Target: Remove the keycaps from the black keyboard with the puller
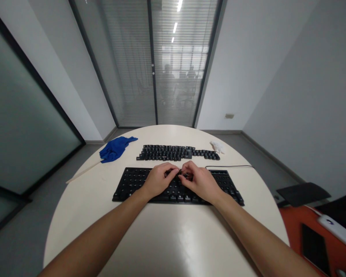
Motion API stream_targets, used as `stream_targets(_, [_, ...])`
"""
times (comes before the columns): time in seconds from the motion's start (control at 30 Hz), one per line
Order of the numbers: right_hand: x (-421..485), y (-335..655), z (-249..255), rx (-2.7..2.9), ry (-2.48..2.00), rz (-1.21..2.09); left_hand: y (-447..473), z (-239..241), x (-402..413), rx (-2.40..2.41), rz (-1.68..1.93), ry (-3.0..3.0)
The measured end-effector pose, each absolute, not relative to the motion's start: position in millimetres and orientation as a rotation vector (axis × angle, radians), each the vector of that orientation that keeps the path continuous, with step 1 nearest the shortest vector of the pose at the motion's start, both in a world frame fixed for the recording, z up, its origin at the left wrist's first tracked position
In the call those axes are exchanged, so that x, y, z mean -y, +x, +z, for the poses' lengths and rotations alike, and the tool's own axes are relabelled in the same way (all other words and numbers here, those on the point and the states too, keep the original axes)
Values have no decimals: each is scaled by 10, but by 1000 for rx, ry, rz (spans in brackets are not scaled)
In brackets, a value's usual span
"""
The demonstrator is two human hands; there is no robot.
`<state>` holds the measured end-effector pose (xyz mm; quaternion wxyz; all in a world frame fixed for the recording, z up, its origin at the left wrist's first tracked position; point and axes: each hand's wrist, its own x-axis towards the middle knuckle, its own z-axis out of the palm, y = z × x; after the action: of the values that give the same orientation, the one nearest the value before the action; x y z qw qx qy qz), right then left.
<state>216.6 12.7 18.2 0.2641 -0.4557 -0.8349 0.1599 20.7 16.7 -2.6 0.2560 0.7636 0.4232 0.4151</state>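
Observation:
A black keyboard lies on the round table, with many of its keycaps off and bare key positions showing. Over its middle, my left hand and my right hand meet fingertip to fingertip. The fingers of both are closed in a pinch around something small and dark, too hidden to name. Just behind the keyboard, loose black keycaps are laid out in rows like a keyboard's layout. A few keycaps remain along the keyboard's near edge.
A blue cloth with a pale stick lies at the left of the white table. Crumpled white material sits at the back right, near a black cable. An orange chair carries a dark phone and a white power strip.

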Motion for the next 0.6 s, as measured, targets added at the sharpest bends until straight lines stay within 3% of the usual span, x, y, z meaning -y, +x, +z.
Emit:
stream_targets(0.17, [-203, 2290, 163, 2286, -1200, 356, 190, -86, -226, -1164, 1126, 1776])
stream_targets(0.6, [-239, 2341, 158, 2260, -1194, 346, 198, -83, -258, -1133, 1117, 1673])
